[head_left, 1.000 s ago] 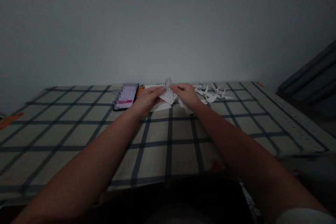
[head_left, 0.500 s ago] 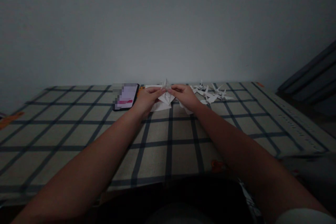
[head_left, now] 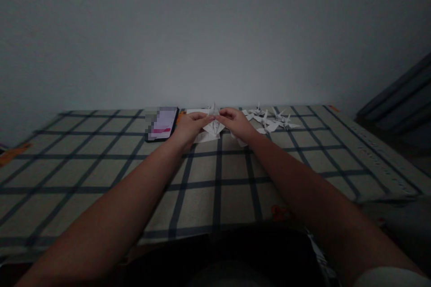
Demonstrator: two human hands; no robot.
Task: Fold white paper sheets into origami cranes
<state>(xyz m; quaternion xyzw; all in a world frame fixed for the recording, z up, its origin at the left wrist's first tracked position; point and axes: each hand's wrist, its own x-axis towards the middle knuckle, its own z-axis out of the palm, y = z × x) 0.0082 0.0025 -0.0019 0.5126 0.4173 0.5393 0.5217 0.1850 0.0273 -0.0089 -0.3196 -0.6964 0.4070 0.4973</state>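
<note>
Between my two hands is a white folded paper [head_left: 213, 129], pointed at its upper and lower ends and creased along the middle. My left hand [head_left: 190, 126] pinches it from the left, thumb on top. From the right, my right hand [head_left: 237, 122] grips it the same way, the two thumbs nearly meeting at its centre. White paper sheets [head_left: 205, 138] lie flat beneath the hands, partly covered by them. Several folded paper cranes [head_left: 267, 123] rest on the cloth just right of my right hand.
A phone [head_left: 163, 124] with a lit screen, partly pixelated, lies left of my left hand. A checked cloth [head_left: 232, 193] covers the table, which meets a plain wall [head_left: 215, 36] at the back. Dark slatted furniture [head_left: 400, 89] stands at the far right.
My thumbs have shifted slightly on the folded paper, coming a little closer together at its middle. The paper cranes and the phone stay where they were.
</note>
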